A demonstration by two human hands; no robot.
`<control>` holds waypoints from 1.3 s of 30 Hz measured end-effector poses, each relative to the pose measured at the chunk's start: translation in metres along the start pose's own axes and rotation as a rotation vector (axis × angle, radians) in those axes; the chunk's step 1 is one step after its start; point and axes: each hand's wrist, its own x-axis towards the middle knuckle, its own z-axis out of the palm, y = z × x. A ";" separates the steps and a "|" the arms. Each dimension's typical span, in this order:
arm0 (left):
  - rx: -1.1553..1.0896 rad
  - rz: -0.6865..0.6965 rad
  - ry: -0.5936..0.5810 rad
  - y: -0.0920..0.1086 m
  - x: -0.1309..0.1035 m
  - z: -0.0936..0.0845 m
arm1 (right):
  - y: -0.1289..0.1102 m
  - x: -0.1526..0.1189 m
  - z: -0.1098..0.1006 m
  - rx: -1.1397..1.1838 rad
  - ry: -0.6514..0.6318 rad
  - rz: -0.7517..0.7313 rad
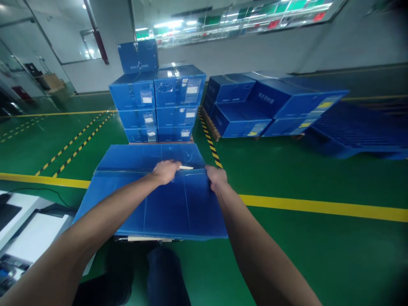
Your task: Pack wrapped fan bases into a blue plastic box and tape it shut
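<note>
In front of me lies a large blue box [159, 204], its top flaps meeting along a seam that runs from left to right. My left hand [167, 171] is closed over that seam, right of its middle. A slim pale stick-like object [186, 167] juts out from its fingers toward the right; its exact kind is unclear. At the seam's right end, my right hand [217, 177] is closed around the box's edge, with the fingertips partly hidden. A slight gap shows along the seam between the hands.
Beyond the box stand stacked blue boxes [137, 91] and more boxes on a wooden pallet [211, 124]. A blue plastic pallet [363, 131] is at the far right. White equipment [41, 233] with a cable sits close on the left. Yellow lines [318, 207] mark the green floor.
</note>
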 end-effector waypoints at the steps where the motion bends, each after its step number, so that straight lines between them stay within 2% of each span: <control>1: -0.003 0.005 0.001 -0.002 -0.002 -0.001 | -0.001 -0.003 -0.002 0.006 0.009 0.011; 5: 0.012 0.016 -0.006 -0.011 -0.014 -0.008 | -0.006 -0.019 -0.014 0.040 0.022 -0.008; 13: 0.110 -0.038 -0.044 -0.054 -0.042 -0.053 | -0.014 -0.030 -0.021 0.005 0.060 -0.065; 16: 0.113 -0.055 -0.023 -0.057 -0.043 -0.060 | -0.014 -0.029 -0.020 -0.025 0.047 -0.081; 19: 0.109 -0.029 -0.016 -0.047 -0.042 -0.058 | -0.011 -0.028 -0.019 -0.089 0.030 -0.108; 23: 0.122 0.013 -0.026 -0.036 -0.046 -0.045 | -0.009 -0.030 -0.019 -0.228 0.013 -0.133; 29: 0.139 -0.003 -0.024 -0.044 -0.051 -0.022 | -0.005 -0.032 -0.016 -0.376 -0.046 -0.116; 35: 0.150 0.024 -0.032 -0.038 -0.048 -0.021 | -0.003 -0.030 -0.013 -0.429 -0.050 -0.088; 39: 0.170 0.023 -0.059 -0.039 -0.055 -0.021 | -0.003 -0.031 -0.012 -0.446 -0.049 -0.083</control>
